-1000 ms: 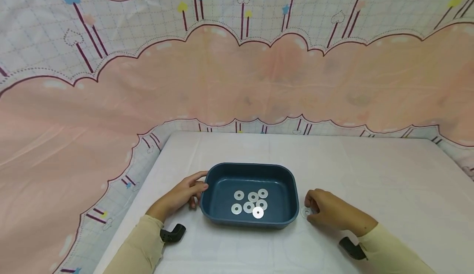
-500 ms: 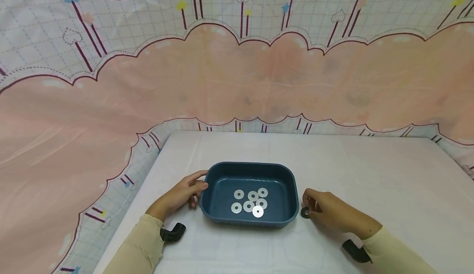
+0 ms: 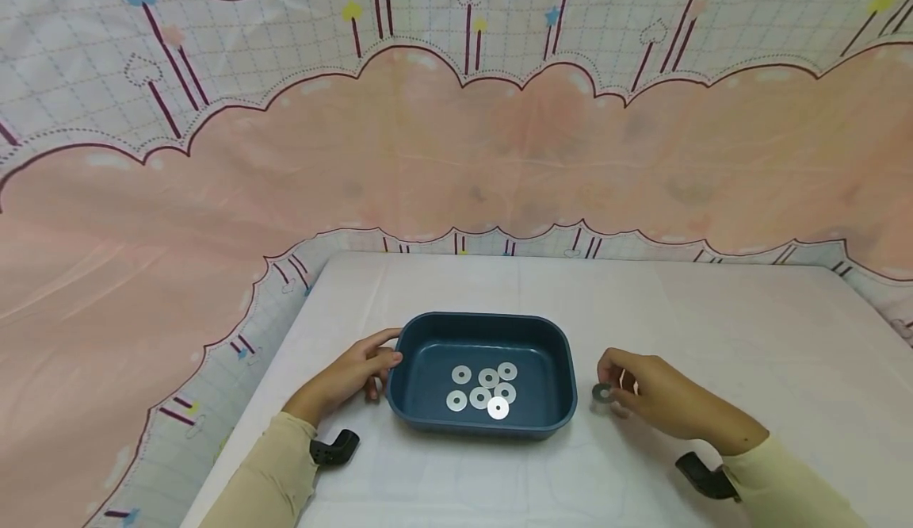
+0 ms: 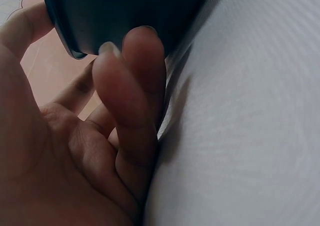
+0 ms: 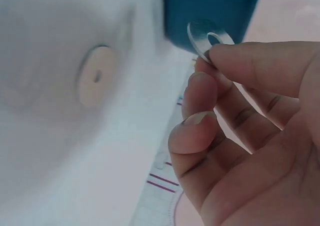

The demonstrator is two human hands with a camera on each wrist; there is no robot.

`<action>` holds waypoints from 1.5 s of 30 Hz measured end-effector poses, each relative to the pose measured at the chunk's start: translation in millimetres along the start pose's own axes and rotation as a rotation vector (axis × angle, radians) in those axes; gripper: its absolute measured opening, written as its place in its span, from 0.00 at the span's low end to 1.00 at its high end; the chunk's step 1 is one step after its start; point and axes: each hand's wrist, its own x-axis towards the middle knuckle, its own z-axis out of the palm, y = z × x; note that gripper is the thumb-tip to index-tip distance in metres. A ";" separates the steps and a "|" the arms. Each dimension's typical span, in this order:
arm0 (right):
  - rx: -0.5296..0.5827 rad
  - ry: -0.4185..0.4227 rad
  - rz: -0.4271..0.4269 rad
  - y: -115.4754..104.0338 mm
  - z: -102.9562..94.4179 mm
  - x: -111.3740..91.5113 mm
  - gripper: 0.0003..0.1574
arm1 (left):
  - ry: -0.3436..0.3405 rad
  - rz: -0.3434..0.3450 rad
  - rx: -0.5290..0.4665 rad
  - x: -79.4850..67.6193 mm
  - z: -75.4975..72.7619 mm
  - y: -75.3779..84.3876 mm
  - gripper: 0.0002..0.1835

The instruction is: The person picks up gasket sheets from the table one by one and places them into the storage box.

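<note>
A dark blue rectangular tray [image 3: 553, 353] holds several flat silver washers [image 3: 498, 408], grouped toward the middle and front of its floor. My left hand [image 3: 353, 377] holds the tray's left end, thumb at the rim and other fingers along the outer wall [image 4: 110, 16]. Just right of the tray, my right hand [image 3: 652, 393] pinches one washer [image 3: 602, 392] between thumb and fingertips. The right wrist view shows that held washer [image 5: 199, 40] tilted, with the tray wall behind it. A second washer [image 5: 96, 76] lies on the white surface below that hand.
A white cloth-covered table [image 3: 720, 322] lies under everything and extends to the right. Behind it hangs a patterned pink and white curtain [image 3: 456, 155]. Black wrist cameras sit at the left sleeve [image 3: 335, 449] and the right sleeve [image 3: 706, 476].
My right hand has tilted a washer up from the table and shifted right, a little away from the tray, carrying it. The left hand and the tray stay in place.
</note>
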 end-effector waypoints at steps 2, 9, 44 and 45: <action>0.004 0.020 -0.018 -3.6 -2.9 0.6 0.13 | 0.000 -0.002 -0.002 -0.1 0.0 -0.1 0.25; 0.018 0.083 -0.034 -16.6 -8.2 10.8 0.13 | -0.005 -0.009 -0.008 1.1 -0.7 -2.3 0.25; 0.115 -0.016 -0.122 -75.5 61.6 84.3 0.10 | 0.000 -0.012 -0.015 1.5 0.9 -4.5 0.25; 0.112 -0.026 -0.125 -76.2 64.3 85.5 0.10 | 0.001 -0.014 -0.016 1.2 1.1 -4.3 0.24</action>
